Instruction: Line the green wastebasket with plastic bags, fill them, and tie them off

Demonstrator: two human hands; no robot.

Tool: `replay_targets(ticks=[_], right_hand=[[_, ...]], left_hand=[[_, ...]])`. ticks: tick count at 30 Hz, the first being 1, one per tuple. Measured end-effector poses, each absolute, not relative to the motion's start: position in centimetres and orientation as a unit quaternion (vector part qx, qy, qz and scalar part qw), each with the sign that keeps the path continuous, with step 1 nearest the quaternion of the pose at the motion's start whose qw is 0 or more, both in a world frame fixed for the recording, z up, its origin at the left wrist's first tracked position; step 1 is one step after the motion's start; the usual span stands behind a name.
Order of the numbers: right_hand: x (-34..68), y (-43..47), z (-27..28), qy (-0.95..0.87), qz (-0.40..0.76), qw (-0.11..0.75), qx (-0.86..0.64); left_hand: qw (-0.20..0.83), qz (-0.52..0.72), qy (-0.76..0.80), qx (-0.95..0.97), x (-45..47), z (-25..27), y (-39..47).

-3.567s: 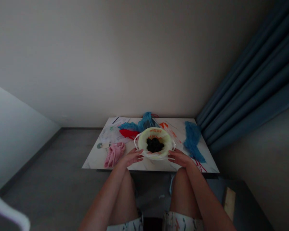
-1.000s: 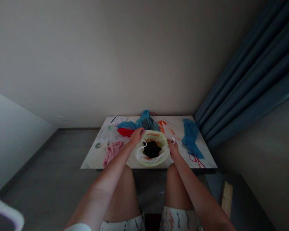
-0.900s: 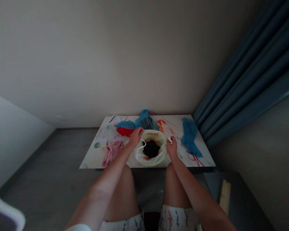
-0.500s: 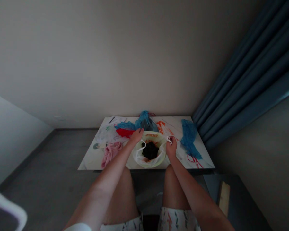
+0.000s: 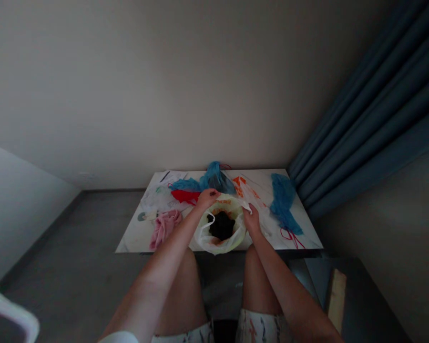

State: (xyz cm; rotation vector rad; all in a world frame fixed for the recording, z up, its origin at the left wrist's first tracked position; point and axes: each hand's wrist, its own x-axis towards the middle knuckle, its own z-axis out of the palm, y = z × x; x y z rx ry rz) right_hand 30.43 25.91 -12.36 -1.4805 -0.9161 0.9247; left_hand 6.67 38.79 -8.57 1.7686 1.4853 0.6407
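A whitish plastic bag (image 5: 240, 232), its mouth wide and round, stands near the table's front edge. Dark, crumpled-looking stuff (image 5: 221, 226) lies inside it; its kind cannot be made out. My left hand (image 5: 208, 197) is closed at the bag's far left rim, fingers pinched together. At the right rim, my right hand (image 5: 251, 220) grips a gathered white part of the bag. One white loop handle (image 5: 211, 219) hangs loose on the left side of the opening.
On the white table (image 5: 132, 240) lie a pink cloth (image 5: 164, 227), a red piece (image 5: 184, 196), blue plastic bags (image 5: 214, 178) at the back and another blue bag (image 5: 285, 202) on the right. A clear bag with orange print (image 5: 240, 186) is behind. A blue curtain (image 5: 364, 119) hangs at right.
My left hand has shifted slightly right along the rim. My right hand has moved a little left and down, and the bag's right edge is pulled into a different fold.
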Motion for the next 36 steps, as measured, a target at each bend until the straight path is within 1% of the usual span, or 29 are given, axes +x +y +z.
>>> replay_targets(ticks=[2,5,8,9,11,13,15,17,19,21,22,25,27,30,34,36], right_hand=[[30.3,26.0,-12.8,-0.428,0.307,0.572,-0.629],[30.7,26.0,-12.6,-0.467,0.239,0.570,-0.632],[31.3,25.3,-11.4,-0.462,0.213,0.582,-0.635],[31.5,24.8,-10.9,-0.453,0.213,0.587,-0.635],[31.8,23.4,-9.9,-0.446,0.221,0.591,-0.635],[32.2,21.4,-9.1,-0.457,0.229,0.578,-0.636],[32.4,19.4,-8.5,-0.472,0.236,0.558,-0.640],[32.4,17.6,-8.0,-0.482,0.239,0.546,-0.642],[32.1,16.4,-7.6,-0.483,0.239,0.551,-0.637],[31.5,15.7,-7.1,-0.473,0.240,0.568,-0.630],[31.2,15.5,-6.8,-0.467,0.242,0.575,-0.626],[30.3,15.5,-5.1,-0.448,0.281,0.593,-0.607],[29.9,15.9,-3.5,-0.424,0.343,0.603,-0.583],[30.0,16.9,-0.8,-0.405,0.415,0.615,-0.535],[30.4,18.5,2.2,-0.436,0.433,0.619,-0.489],[30.5,19.3,3.0,-0.450,0.440,0.609,-0.483]], left_hand=[[0.332,0.287,0.569,0.695,7.1,-8.8,38.4],[0.317,0.343,0.526,0.711,7.4,-8.2,38.1],[0.349,0.356,0.496,0.711,6.6,-6.5,37.8],[0.346,0.356,0.492,0.715,6.0,-5.7,37.4],[0.300,0.349,0.495,0.737,4.8,-4.0,35.9],[0.223,0.313,0.512,0.768,3.8,-2.6,33.2],[0.154,0.240,0.534,0.796,3.1,-1.6,29.9],[0.113,0.166,0.551,0.810,2.8,-1.3,26.7],[0.100,0.122,0.555,0.817,2.6,-1.3,24.5],[0.113,0.126,0.546,0.821,2.4,-1.3,23.5],[0.127,0.148,0.539,0.819,2.2,-1.3,23.3],[0.183,0.278,0.530,0.780,1.5,-0.9,23.3],[0.212,0.368,0.531,0.733,0.9,-0.4,23.4],[0.239,0.465,0.547,0.654,0.0,0.2,23.8],[0.334,0.541,0.556,0.535,-0.4,0.5,24.8],[0.348,0.560,0.556,0.506,-0.4,0.8,25.7]])
